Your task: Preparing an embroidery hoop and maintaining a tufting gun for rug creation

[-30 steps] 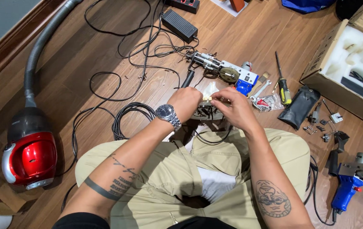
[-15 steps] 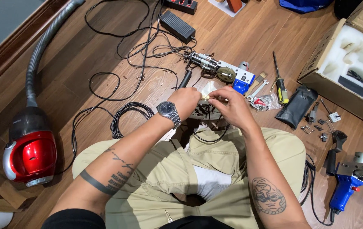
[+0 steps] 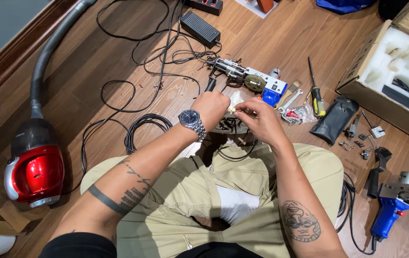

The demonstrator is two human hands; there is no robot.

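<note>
I sit cross-legged on a wooden floor. My left hand [image 3: 214, 108], with a wristwatch on the wrist, and my right hand [image 3: 257, 118] meet in front of my knees. Their fingertips pinch a small pale part [image 3: 233, 110] between them. Under the hands lies a dark tangle of wire [image 3: 228, 125] on something pale. Just beyond them lies a metal tufting-gun mechanism [image 3: 248, 79] with a blue end, its black handle pointing toward my left hand.
A red vacuum cleaner [image 3: 35, 169] with a grey hose stands at left. Black cables [image 3: 142, 126] and a power brick [image 3: 200, 26] lie ahead. At right: screwdriver [image 3: 315, 91], wrench, black pouch [image 3: 334, 120], small metal parts, foam-lined cardboard box [image 3: 395, 71], blue power tool [image 3: 391, 210].
The hands stay together at the same spot with only slight finger movement. The view has shifted a little.
</note>
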